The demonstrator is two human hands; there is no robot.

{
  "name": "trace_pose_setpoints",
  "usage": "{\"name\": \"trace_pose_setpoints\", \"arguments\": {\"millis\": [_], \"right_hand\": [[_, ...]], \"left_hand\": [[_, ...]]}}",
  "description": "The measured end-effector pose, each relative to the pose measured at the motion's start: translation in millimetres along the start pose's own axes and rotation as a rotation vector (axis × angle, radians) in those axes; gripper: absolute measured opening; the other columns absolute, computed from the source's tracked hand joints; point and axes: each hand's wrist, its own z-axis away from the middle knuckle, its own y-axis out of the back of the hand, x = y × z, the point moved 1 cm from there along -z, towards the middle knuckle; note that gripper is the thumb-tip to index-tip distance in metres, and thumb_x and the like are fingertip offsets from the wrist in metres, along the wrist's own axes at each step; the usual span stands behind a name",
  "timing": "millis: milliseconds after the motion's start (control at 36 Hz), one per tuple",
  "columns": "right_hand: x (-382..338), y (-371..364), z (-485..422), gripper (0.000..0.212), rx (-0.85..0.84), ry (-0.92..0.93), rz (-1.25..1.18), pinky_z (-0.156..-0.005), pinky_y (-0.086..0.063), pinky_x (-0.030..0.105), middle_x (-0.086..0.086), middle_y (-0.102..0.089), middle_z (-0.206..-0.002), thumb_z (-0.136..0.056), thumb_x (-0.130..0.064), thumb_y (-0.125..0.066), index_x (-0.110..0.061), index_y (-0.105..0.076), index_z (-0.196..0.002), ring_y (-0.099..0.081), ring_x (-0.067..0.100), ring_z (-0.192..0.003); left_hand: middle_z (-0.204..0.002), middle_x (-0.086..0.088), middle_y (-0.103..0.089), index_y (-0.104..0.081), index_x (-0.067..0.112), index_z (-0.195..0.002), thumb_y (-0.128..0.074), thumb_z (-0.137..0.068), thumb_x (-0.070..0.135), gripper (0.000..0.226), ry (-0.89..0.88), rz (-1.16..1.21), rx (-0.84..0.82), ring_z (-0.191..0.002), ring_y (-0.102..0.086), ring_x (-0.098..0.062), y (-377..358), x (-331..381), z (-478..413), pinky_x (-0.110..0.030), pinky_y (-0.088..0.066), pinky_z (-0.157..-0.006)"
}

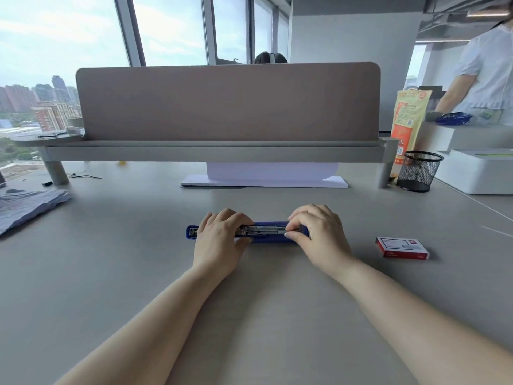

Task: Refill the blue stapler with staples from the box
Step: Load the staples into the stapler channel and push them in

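Note:
The blue stapler (pixel 268 232) lies opened flat across the grey desk, its metal staple channel facing up. My left hand (pixel 219 240) presses down on the stapler's left half, fingers curled over it. My right hand (pixel 319 234) grips the right end, thumb and fingertips pinched at the metal channel. Whether staples sit between those fingers is hidden. The red and white staple box (pixel 402 247) rests shut on the desk, to the right of my right hand and apart from it.
A black mesh pen cup (pixel 419 171) stands at the back right beside a white printer (pixel 480 170). A raised shelf with a pink divider (pixel 227 104) spans the back. Folded blue-grey cloth (pixel 27 207) lies at the left. A person stands at far right.

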Motion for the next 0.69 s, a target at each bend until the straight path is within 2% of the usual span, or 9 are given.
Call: {"name": "trace_pose_setpoints", "arguments": {"millis": [83, 194, 278, 361, 472, 583, 694], "right_hand": [[-1.1, -0.4, -0.6, 0.007, 0.002, -0.006, -0.019, -0.077, -0.037, 0.032, -0.005, -0.068, -0.091, -0.073, -0.017, -0.072, -0.018, -0.066, -0.070, -0.056, 0.022, -0.088], [-2.3, 2.5, 0.8, 0.009, 0.042, -0.001, -0.029, -0.075, -0.044, 0.037, -0.005, -0.066, -0.082, -0.073, -0.022, -0.071, -0.020, -0.062, -0.070, -0.056, 0.021, -0.081], [-4.6, 5.6, 2.6, 0.017, 0.138, -0.068, 0.040, -0.075, -0.035, 0.030, -0.004, -0.063, -0.082, -0.072, -0.031, -0.072, -0.022, -0.059, -0.069, -0.056, 0.022, -0.082], [-4.3, 4.6, 4.0, 0.028, 0.182, -0.146, 0.142, -0.078, -0.031, 0.031, -0.003, -0.060, -0.087, -0.068, -0.044, -0.072, -0.021, -0.058, -0.069, -0.055, 0.023, -0.087], [-2.7, 1.9, 4.6, 0.038, 0.144, -0.224, 0.192, -0.086, -0.033, 0.036, -0.003, -0.058, -0.095, -0.063, -0.055, -0.071, -0.020, -0.059, -0.072, -0.053, 0.024, -0.095], [-3.6, 0.7, 3.1, 0.044, 0.060, -0.269, 0.223, -0.093, -0.029, 0.035, -0.005, -0.055, -0.101, -0.065, -0.062, -0.065, -0.021, -0.058, -0.080, -0.048, 0.021, -0.104], [-3.8, -3.4, 2.3, 0.045, 0.021, -0.282, 0.240, -0.092, -0.030, 0.035, -0.005, -0.054, -0.100, -0.066, -0.064, -0.063, -0.021, -0.056, -0.078, -0.047, 0.021, -0.103]], "left_hand": [[-0.099, 0.004, -0.060, -0.064, 0.029, -0.097, -0.069, -0.076, 0.022, 0.024, 0.007, 0.021, -0.006, -0.097, -0.052, -0.023, 0.6, 0.3, -0.2, -0.033, -0.037, -0.086], [-0.101, 0.005, -0.059, -0.063, 0.030, -0.098, -0.069, -0.076, 0.023, 0.024, 0.019, 0.013, -0.017, -0.100, -0.052, -0.022, 1.3, 1.9, -0.4, -0.034, -0.037, -0.085], [-0.102, 0.005, -0.058, -0.063, 0.030, -0.099, -0.070, -0.076, 0.026, 0.024, 0.026, 0.000, -0.016, -0.101, -0.051, -0.022, 1.0, 2.2, 0.1, -0.034, -0.037, -0.085], [-0.103, 0.005, -0.058, -0.063, 0.029, -0.100, -0.070, -0.076, 0.028, 0.026, 0.036, -0.004, -0.015, -0.101, -0.049, -0.022, 0.5, 2.8, 0.9, -0.032, -0.035, -0.083], [-0.102, 0.005, -0.058, -0.063, 0.029, -0.099, -0.071, -0.075, 0.029, 0.026, 0.034, -0.014, -0.011, -0.100, -0.049, -0.021, 0.8, 4.5, 1.4, -0.031, -0.036, -0.080], [-0.101, 0.005, -0.057, -0.063, 0.029, -0.099, -0.072, -0.074, 0.030, 0.027, 0.024, -0.024, -0.012, -0.098, -0.049, -0.021, 0.4, 7.2, 1.9, -0.031, -0.037, -0.077], [-0.101, 0.005, -0.057, -0.062, 0.028, -0.099, -0.072, -0.074, 0.031, 0.027, 0.011, -0.044, -0.014, -0.098, -0.048, -0.020, 0.4, 9.9, 3.8, -0.031, -0.037, -0.074]]}}
